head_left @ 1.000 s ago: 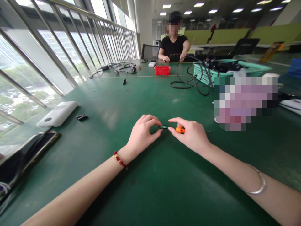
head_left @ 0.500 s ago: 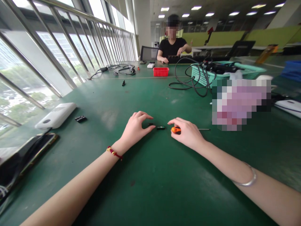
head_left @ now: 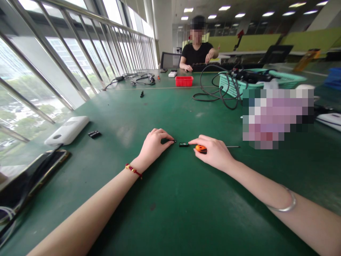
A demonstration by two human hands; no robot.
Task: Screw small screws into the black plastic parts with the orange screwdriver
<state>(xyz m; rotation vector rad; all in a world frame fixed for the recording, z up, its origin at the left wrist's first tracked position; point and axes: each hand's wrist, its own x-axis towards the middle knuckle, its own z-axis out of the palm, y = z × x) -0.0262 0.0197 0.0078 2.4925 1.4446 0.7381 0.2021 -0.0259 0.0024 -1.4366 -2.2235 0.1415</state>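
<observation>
My left hand pinches a small black piece between thumb and fingertips, just above or on the table. To its right lies a small black rectangular part with a green face, perhaps a circuit board. The index fingertip of my right hand is at the right end of that part. Inside the same hand, an orange and black screwdriver is held against the palm, its thin metal shaft pointing right. Most of its handle is hidden by my fingers.
On the green table, a white device, a black block and a phone lie left. Farther off are a red bin, cables and a teal basket. A person sits opposite.
My left thumb and fingers have closed on the small black piece. My right index finger has stretched left to the green-faced part, with the screwdriver still in that hand.
</observation>
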